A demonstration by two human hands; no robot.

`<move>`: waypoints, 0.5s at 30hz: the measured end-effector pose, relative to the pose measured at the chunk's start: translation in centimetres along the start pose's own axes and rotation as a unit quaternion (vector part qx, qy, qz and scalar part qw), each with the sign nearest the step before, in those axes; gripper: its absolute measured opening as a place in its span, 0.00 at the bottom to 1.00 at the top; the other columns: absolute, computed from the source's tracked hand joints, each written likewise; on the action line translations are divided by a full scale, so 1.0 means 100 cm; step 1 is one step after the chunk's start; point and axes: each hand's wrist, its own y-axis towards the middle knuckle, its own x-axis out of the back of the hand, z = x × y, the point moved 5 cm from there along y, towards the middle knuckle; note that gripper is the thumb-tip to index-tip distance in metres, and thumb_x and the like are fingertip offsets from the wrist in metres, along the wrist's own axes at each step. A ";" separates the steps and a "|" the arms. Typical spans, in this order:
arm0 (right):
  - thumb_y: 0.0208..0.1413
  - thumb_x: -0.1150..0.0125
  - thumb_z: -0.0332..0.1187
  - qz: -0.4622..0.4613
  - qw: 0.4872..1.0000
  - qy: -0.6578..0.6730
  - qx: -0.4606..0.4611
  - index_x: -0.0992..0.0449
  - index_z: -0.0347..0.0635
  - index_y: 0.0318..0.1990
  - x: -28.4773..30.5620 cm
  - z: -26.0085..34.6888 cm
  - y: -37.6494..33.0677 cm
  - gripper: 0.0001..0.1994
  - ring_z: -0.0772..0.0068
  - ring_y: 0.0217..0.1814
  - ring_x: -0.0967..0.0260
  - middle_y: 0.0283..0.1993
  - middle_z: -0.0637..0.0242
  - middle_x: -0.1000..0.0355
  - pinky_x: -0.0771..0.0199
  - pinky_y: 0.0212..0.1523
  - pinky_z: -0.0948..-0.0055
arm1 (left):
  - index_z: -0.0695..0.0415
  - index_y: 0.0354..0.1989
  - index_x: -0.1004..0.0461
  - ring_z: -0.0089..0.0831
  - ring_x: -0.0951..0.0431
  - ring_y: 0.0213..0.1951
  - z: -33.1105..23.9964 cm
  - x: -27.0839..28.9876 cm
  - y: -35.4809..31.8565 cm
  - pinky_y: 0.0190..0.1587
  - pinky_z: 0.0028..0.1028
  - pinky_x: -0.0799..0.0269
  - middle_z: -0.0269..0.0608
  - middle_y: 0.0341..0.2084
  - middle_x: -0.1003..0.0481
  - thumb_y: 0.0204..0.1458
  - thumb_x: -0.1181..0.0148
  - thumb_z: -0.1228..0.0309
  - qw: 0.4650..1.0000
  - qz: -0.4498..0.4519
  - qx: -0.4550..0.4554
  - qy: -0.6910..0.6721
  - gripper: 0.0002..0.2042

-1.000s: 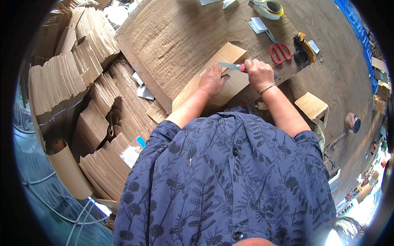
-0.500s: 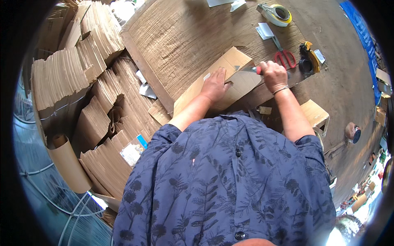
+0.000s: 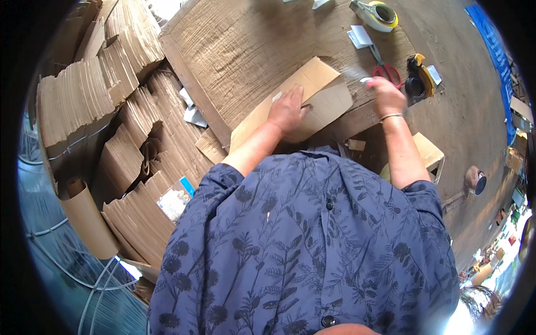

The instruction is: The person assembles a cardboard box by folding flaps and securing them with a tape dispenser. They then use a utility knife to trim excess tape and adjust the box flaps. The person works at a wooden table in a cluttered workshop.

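Observation:
A long brown cardboard box (image 3: 326, 109) lies slanted near the front edge of the wooden table (image 3: 240, 56). My left hand (image 3: 287, 113) rests flat on its top, fingers stretched out, pressing against it. Beyond the box's right end, clear of the cardboard, my right hand (image 3: 389, 97) is closed around the red handle of a knife (image 3: 356, 73). The knife's blade points toward the upper left and is smeared by motion. Just behind that hand lie scissors (image 3: 394, 74) with red handles.
Flattened cardboard stacks (image 3: 75, 103) fill the left side, beside a rolled cardboard sheet (image 3: 89, 218). A white and yellow tape dispenser (image 3: 365, 14) and a black and yellow tape dispenser (image 3: 429, 81) lie at the far right. Another open box (image 3: 427, 149) sits beside my right forearm.
My right hand has drawn the knife away from the box's end, moving right. My left hand stays on the box. The whole view has shifted slightly.

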 end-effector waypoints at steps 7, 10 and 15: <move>0.56 0.46 0.33 0.023 0.971 -0.100 -0.218 0.27 0.57 0.42 0.048 -0.007 -0.031 0.08 0.51 0.42 0.25 0.41 0.61 0.23 0.25 0.39 0.54 | 0.64 0.63 0.41 0.52 0.37 0.63 0.007 -0.002 -0.005 0.65 0.42 0.41 0.58 0.62 0.38 0.52 0.39 0.55 0.999 0.001 0.009 0.041 0.35; 0.53 0.46 0.31 -0.045 0.998 -0.007 -0.037 0.27 0.53 0.41 0.017 0.061 -0.020 0.08 0.53 0.38 0.25 0.38 0.61 0.25 0.24 0.36 0.57 | 0.65 0.63 0.41 0.51 0.38 0.63 0.006 0.001 -0.001 0.66 0.41 0.43 0.57 0.63 0.38 0.52 0.39 0.55 0.999 0.023 0.032 0.025 0.35; 0.51 0.48 0.29 -0.006 0.991 -0.108 0.078 0.30 0.49 0.34 -0.012 0.114 -0.026 0.04 0.60 0.30 0.28 0.28 0.64 0.32 0.28 0.29 0.60 | 0.65 0.63 0.40 0.50 0.37 0.63 0.006 -0.001 -0.001 0.64 0.41 0.41 0.57 0.62 0.37 0.52 0.39 0.54 1.000 -0.008 0.016 0.021 0.35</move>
